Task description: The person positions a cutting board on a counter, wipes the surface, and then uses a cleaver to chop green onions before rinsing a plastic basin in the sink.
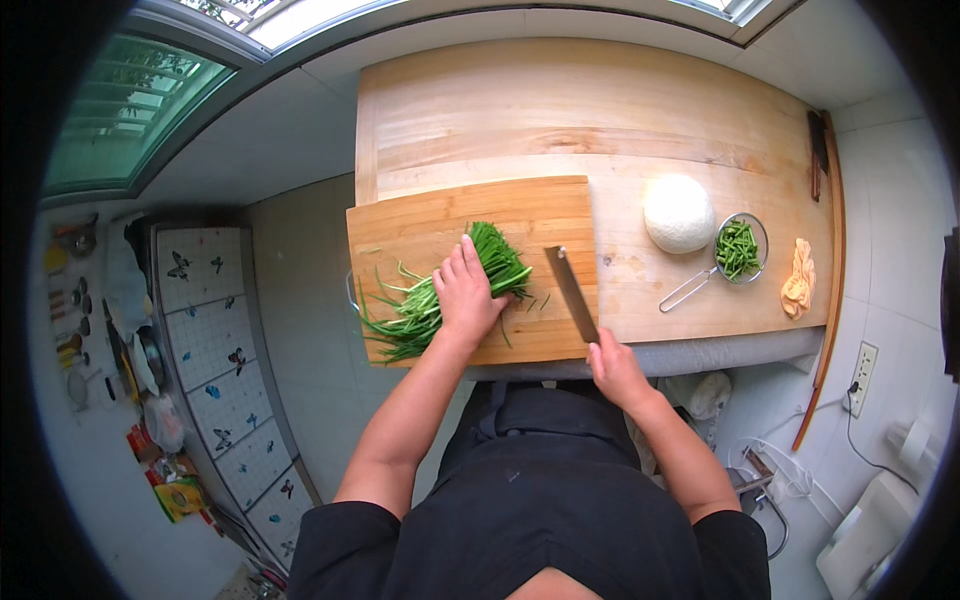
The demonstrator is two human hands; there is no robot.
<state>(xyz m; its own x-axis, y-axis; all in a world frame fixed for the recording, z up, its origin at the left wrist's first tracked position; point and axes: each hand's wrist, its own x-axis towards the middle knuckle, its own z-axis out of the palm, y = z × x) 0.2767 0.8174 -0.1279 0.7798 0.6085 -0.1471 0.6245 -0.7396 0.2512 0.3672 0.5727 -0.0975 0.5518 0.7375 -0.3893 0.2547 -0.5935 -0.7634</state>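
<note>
A bundle of green chives lies across the wooden cutting board, its cut ends to the right and its loose ends fanning to the left. My left hand rests over the bundle and grips it. In my right hand is the handle of a cleaver, held with the blade over the board's right side, apart from the chives. A few small green scraps lie on the board between blade and bundle.
Right of the board, a round white ball, apparently dough, sits on the wooden worktop. Beside it is a wire strainer of cut green pieces, then a crumpled orange cloth. A dark-bladed knife lies along the right edge.
</note>
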